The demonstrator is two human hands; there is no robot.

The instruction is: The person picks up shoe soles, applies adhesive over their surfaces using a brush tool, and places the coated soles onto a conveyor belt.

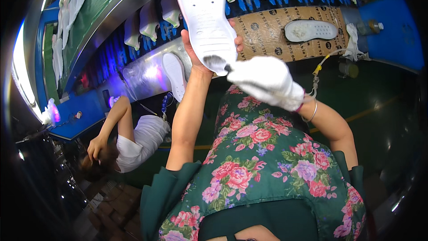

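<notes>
A white shoe sole [208, 22] with small holes at its far end is held up in my left hand [197, 58]. The thumb lies along its left edge, and fingertips show at its right edge. A dark grey patch marks the heel end, nearest me. My right hand [265, 80], in a white glove, is closed close to that heel. A small dark tip sticks out from the glove by the sole's edge; what it belongs to is hidden. I cannot tell whether the tip touches the sole.
Another white sole [311, 31] lies on brown cardboard [267, 40] to the right. A third sole [174, 73] rests on the metal ledge at left. White shoe forms [171, 9] line the curved conveyor behind. A co-worker [140, 145] sits left. A yellow-fitted hose [317, 69] hangs near my right wrist.
</notes>
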